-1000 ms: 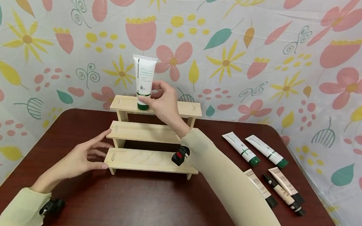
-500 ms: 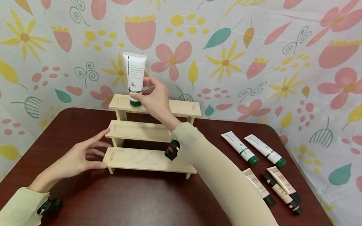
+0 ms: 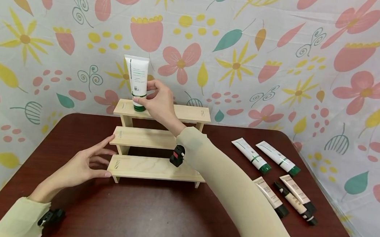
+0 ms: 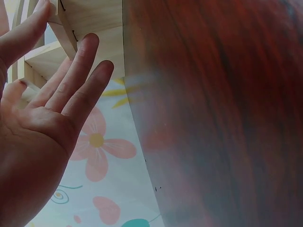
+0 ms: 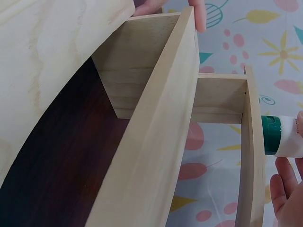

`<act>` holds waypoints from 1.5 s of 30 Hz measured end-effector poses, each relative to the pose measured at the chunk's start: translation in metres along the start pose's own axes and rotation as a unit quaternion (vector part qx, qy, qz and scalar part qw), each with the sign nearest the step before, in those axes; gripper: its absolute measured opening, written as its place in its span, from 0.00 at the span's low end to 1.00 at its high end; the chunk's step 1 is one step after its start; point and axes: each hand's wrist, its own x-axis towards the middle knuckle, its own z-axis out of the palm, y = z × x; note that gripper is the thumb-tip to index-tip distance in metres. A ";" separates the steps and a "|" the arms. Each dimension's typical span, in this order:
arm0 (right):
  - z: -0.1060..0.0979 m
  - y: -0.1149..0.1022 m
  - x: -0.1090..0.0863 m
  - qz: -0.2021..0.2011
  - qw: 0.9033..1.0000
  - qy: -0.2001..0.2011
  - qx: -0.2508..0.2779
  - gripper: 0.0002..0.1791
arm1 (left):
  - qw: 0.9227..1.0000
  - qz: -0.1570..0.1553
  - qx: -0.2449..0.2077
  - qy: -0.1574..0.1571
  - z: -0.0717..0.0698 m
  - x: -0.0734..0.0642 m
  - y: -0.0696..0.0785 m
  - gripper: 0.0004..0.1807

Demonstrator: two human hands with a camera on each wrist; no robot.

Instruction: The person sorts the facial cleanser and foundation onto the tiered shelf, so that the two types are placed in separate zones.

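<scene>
Left hand point(image 3: 81, 164), fingers loosely extended, touches wooden stand point(image 3: 157, 168)'s left end. Three beige tubes point(image 3: 268, 193), then two white tubes point(image 3: 250, 153), right of stand. Right hand point(image 3: 161, 101) pinches cap-down tube point(image 3: 139, 75) at stand's top tier, left part. Floral cloth point(image 3: 237, 34) behind.

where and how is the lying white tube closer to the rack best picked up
Probably by pinching its long sides right beside the green cap, coming from above. The tube lies flat, its body looks fuller there than at the flat end, and bare table shows along both sides.
</scene>
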 end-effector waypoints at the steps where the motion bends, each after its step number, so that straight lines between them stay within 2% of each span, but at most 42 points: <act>1: 0.001 0.000 0.000 -0.001 1.000 -0.001 -0.001 0.26 | 1.000 0.000 0.000 0.001 0.000 0.000 0.000 0.61; 10: 0.003 -0.001 0.001 0.009 1.000 -0.001 -0.002 0.26 | 1.000 0.001 0.003 -0.003 0.000 -0.001 0.001 0.60; 34: 0.002 0.000 -0.002 -0.007 1.000 -0.016 -0.024 0.32 | 1.000 -0.005 0.001 -0.001 0.000 -0.001 0.001 0.60; 45: 0.004 -0.003 -0.002 0.005 1.000 -0.013 -0.028 0.32 | 1.000 -0.001 0.009 0.003 0.001 0.000 -0.001 0.61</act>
